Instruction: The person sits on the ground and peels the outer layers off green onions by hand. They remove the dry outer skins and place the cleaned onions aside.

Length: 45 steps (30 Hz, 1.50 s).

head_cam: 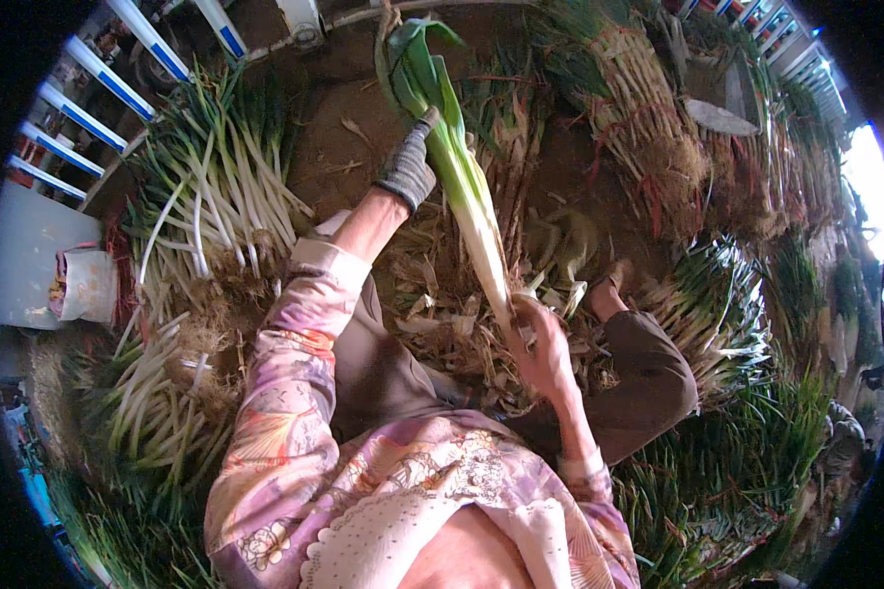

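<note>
A large leek-like green onion (pixel 471 199) slants across the middle, its green leaves up and its white stalk running down to the root end. My left hand (pixel 410 163), in a grey knitted glove, grips it at the lower leaves with the thumb laid along them. My bare right hand (pixel 541 346) is closed around the root end, where the fingers partly hide the stalk and roots. Below it, dry peeled husks (pixel 464 324) litter the ground between my legs. Left of my left arm lies a loose pile of pale-stalked green onions (pixel 221 191).
More loose onions (pixel 155 405) lie at lower left, roots towards me. Bundles tied with red string (pixel 641 125) stand at upper right. Onion greens (pixel 722 471) spread at lower right. A white bag (pixel 88 283) sits at far left, near white-and-blue railings (pixel 110 85).
</note>
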Available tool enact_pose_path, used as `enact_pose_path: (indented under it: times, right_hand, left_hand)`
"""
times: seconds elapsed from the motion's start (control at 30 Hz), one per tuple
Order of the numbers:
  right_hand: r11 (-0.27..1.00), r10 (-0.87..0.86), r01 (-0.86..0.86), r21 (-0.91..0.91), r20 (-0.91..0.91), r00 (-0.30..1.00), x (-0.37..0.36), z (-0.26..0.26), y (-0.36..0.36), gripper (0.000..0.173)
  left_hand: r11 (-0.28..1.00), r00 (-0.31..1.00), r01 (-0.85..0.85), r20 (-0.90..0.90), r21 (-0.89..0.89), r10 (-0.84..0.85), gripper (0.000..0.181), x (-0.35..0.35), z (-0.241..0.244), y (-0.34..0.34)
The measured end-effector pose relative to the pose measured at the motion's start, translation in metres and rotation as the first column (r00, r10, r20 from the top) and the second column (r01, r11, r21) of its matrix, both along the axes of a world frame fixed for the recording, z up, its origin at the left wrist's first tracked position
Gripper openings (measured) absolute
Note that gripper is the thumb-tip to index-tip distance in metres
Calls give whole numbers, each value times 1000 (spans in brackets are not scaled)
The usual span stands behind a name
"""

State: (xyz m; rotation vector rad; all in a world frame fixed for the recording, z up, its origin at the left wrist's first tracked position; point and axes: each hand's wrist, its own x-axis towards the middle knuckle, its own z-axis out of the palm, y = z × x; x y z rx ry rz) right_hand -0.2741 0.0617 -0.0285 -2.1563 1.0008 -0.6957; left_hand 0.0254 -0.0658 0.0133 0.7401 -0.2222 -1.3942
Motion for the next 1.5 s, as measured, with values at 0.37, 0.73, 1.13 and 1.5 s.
enact_pose_path:
  times: [0.37, 0.73, 1.13, 1.5]
  right_hand:
    - [803, -388, -100, 587, 643, 660, 178, 27, -140, 44]
    - [764, -366, -134, 631, 595, 716, 180, 41, -119, 35]
    - [650, -631, 666, 368, -227, 742, -32, -183, -123, 48]
    - [899, 230, -236, 369, 61, 971, 74, -14, -74, 59]
  left_hand:
    - [988, 889, -156, 439, 16, 134, 53, 8, 13, 18]
    - [993, 916, -118, 389, 22, 100, 63, 7, 18, 28]
    - [955, 944, -159, 245, -249, 221, 48, 54, 32, 17]
    - [923, 1000, 3, 30, -386, 9, 45, 108, 24, -8]
